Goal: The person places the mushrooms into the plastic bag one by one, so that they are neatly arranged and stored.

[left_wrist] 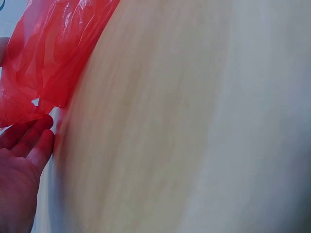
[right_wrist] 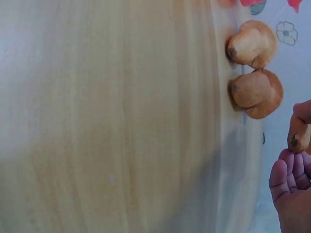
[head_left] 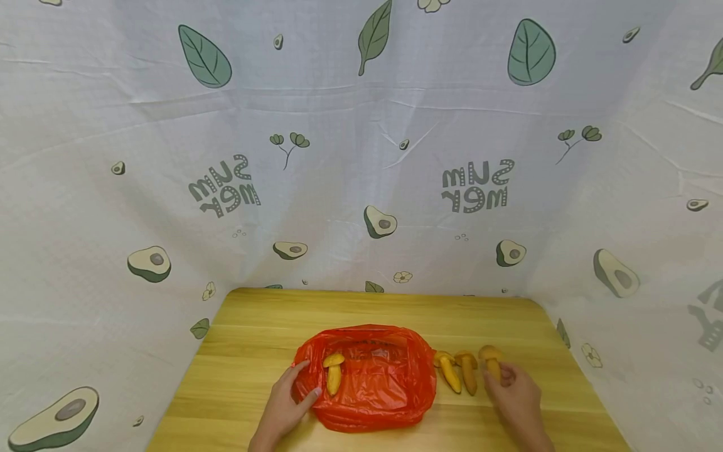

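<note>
A red plastic bag [head_left: 390, 392] [left_wrist: 53, 53] lies spread with its mouth facing up, and one yellow-brown mushroom [head_left: 334, 376] is inside at its left. My left hand [head_left: 284, 402] [left_wrist: 19, 170] touches the bag's left side, thumb and forefinger spread apart, the other fingers loosely extended at its edge. To the right of the bag, my right hand [head_left: 516, 398] [right_wrist: 294, 189] pinches a mushroom [head_left: 490, 356] [right_wrist: 297, 133] by its stem. Two more mushrooms, one [head_left: 450, 373] [right_wrist: 252, 43] near the bag and another [head_left: 467, 373] [right_wrist: 255, 92] beside it, lie on the table.
The wooden table [head_left: 226, 370] [left_wrist: 146, 121] [right_wrist: 121, 111] carries the bag and mushrooms. A pale cloth [head_left: 339, 188] printed with leaves and avocados hangs behind the table and along both sides.
</note>
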The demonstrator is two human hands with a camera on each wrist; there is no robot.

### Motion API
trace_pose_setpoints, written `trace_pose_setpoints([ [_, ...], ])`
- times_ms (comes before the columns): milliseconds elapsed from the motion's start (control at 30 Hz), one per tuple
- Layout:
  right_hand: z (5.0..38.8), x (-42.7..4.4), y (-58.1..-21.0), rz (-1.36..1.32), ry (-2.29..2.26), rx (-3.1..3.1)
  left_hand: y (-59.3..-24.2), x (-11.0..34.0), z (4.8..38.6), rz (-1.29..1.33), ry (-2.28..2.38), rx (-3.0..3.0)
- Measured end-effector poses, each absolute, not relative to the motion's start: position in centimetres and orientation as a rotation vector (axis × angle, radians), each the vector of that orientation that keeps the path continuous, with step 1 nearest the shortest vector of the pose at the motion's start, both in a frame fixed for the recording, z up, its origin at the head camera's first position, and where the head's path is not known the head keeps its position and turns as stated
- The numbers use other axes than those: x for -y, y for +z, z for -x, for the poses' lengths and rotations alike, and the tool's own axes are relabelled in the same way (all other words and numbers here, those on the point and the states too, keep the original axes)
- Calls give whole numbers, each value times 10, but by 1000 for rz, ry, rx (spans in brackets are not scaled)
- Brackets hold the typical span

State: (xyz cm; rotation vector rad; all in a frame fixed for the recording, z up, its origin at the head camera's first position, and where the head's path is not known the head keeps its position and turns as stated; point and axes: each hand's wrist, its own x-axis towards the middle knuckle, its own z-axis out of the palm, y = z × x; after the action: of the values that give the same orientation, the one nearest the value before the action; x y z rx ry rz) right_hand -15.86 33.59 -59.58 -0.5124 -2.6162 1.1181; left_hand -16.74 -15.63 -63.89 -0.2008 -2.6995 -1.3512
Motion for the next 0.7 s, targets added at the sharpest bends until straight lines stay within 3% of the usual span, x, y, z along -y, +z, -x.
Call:
trace_pose_setpoints([
  [700, 162, -315, -570, 443, 1064, 2562, -639, 156, 167, 193, -1366, 2694],
])
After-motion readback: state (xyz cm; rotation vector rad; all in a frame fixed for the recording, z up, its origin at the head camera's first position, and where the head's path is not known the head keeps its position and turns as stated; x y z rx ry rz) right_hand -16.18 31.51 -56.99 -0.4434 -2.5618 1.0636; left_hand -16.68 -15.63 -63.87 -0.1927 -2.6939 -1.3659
